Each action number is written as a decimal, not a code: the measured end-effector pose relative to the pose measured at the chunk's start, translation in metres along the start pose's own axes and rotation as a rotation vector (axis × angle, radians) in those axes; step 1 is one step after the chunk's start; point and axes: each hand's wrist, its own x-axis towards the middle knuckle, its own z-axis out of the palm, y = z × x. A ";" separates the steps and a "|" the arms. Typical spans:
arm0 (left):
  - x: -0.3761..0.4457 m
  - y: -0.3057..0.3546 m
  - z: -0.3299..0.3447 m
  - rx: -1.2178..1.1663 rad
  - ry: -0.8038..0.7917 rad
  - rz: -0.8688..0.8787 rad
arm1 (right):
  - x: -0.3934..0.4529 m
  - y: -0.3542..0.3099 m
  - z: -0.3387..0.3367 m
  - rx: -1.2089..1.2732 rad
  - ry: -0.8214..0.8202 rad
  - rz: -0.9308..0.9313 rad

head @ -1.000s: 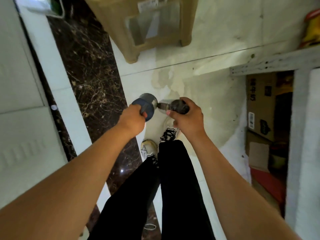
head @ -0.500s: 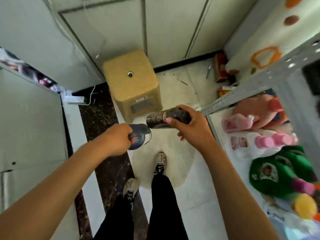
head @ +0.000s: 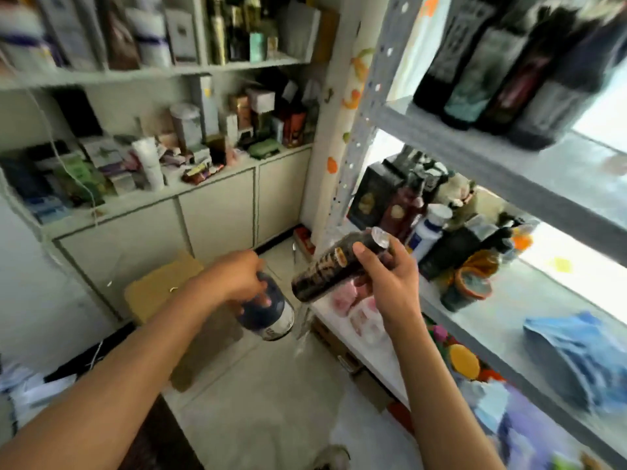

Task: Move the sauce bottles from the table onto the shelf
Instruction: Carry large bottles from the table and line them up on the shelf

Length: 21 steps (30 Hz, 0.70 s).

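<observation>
Altogether two bottles, one per hand: left hand (head: 237, 278) grips a dark-blue, white-labelled bottle (head: 268, 315); right hand (head: 386, 276) grips a tilted dark-brown sauce bottle (head: 327, 269) (clear cap) beside the grey metal shelf (head: 529, 178).

- A dark sauce bottle (head: 334, 269) with a gold-and-black label and a clear cap lies tilted in the air, cap up and to the right, gripped around its upper part by the right hand (head: 386, 276), just off the front edge of the grey metal shelf (head: 502, 320).
- A dark blue bottle (head: 268, 315) with a white lower band hangs below the left hand (head: 237, 276), which grips its top, left of the shelf's front edge.
</observation>
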 end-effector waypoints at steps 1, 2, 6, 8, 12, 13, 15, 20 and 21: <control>-0.006 0.021 -0.007 0.050 0.025 0.029 | -0.002 -0.015 -0.017 0.030 0.032 -0.023; -0.011 0.041 -0.012 0.119 0.067 0.062 | -0.003 -0.029 -0.033 0.048 0.056 -0.039; -0.037 0.122 -0.026 0.331 0.358 0.230 | 0.002 -0.075 -0.103 0.142 0.107 -0.085; -0.049 0.152 -0.030 0.366 0.401 0.319 | 0.008 -0.093 -0.135 0.133 0.095 -0.122; -0.060 0.217 -0.035 0.447 0.428 0.488 | 0.021 -0.128 -0.197 0.129 0.042 -0.190; -0.062 0.229 -0.036 0.456 0.427 0.512 | 0.024 -0.135 -0.207 0.126 0.017 -0.209; -0.065 0.256 -0.039 0.466 0.424 0.546 | 0.031 -0.147 -0.231 0.095 -0.019 -0.264; -0.074 0.296 -0.058 0.389 0.442 0.555 | 0.051 -0.172 -0.266 0.051 -0.022 -0.374; -0.078 0.303 -0.062 0.391 0.460 0.564 | 0.056 -0.177 -0.271 0.053 -0.015 -0.380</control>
